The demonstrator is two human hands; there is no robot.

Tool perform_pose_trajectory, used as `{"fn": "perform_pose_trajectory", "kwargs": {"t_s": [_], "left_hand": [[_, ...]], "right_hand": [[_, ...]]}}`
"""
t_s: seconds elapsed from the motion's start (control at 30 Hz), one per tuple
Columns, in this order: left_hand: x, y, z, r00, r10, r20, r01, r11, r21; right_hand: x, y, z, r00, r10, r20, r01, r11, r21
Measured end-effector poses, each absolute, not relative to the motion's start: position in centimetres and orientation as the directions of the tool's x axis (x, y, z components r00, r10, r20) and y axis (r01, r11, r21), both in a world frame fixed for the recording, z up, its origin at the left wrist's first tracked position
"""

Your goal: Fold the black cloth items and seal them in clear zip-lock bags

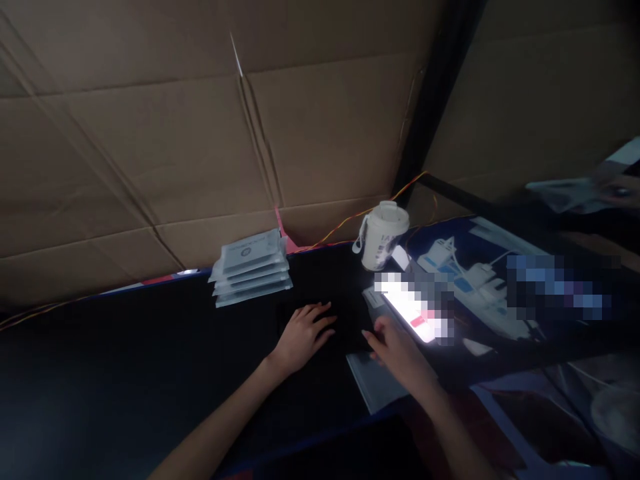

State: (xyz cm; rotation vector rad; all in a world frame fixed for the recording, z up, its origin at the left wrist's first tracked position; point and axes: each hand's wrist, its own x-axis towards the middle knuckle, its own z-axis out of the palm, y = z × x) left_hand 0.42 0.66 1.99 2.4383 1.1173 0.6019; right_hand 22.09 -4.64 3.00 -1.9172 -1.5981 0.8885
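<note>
My left hand (304, 333) rests on the dark tabletop (150, 353), palm down with its fingers spread and nothing held. To its right, my right hand (393, 347) has curled fingers over the edge of a flat grey packet (373, 387); whether anything thin is between the fingertips is too dark to tell. Another grey packet (375, 300) lies partly under a bright lit screen (410, 310), just beyond my right hand. A stack of pale plastic packets (253, 263) sits beyond my left hand.
A white lidded cup (384, 237) stands at the back near the cardboard wall (200, 133). Power strips (480, 293) and cables lie at the right. Another person's hand (620, 190) holds a pale packet (565, 193) at the far right.
</note>
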Motion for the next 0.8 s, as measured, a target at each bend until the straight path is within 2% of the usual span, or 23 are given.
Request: {"fn": "perform_pose_trajectory", "kwargs": {"t_s": [0.07,0.1,0.17,0.3,0.4,0.5,0.57,0.7,0.8], "left_hand": [[0.2,0.7,1.9,0.471,0.857,0.208,0.449,-0.436,0.78],[0.1,0.7,1.9,0.394,0.899,0.191,0.343,-0.337,0.877],[-0.2,1.0,1.5,0.237,0.961,0.14,0.174,-0.184,0.967],[-0.9,2.1,0.8,0.035,0.999,0.041,-0.038,-0.04,0.998],[-1.6,3.0,0.9,0.004,0.999,-0.051,-0.212,0.051,0.976],[-2.6,3.4,1.6,0.021,0.993,-0.113,-0.33,0.114,0.937],[-3.0,3.4,2.1,0.036,0.991,-0.129,-0.372,0.133,0.919],[-3.2,3.5,2.4,0.038,0.992,-0.117,-0.357,0.123,0.926],[-3.1,3.6,2.4,-0.027,0.999,-0.045,-0.252,0.036,0.967]], "right_hand": [[21.5,-4.8,2.6,0.182,0.978,-0.105,0.479,-0.181,-0.859],[21.0,-4.9,2.6,0.235,0.971,-0.045,0.427,-0.145,-0.892],[20.0,-5.0,2.7,0.321,0.942,0.094,0.4,-0.045,-0.915],[16.8,-5.2,3.8,0.336,0.877,0.344,0.491,0.149,-0.859],[13.6,-5.7,4.3,0.158,0.862,0.482,0.579,0.315,-0.752],[10.6,-6.6,3.5,-0.15,0.868,0.473,0.609,0.458,-0.648],[9.3,-7.0,2.6,-0.292,0.855,0.428,0.624,0.509,-0.593],[8.8,-7.2,1.4,-0.338,0.857,0.39,0.632,0.513,-0.58],[9.7,-7.0,1.3,-0.33,0.856,0.397,0.616,0.514,-0.596]]}}
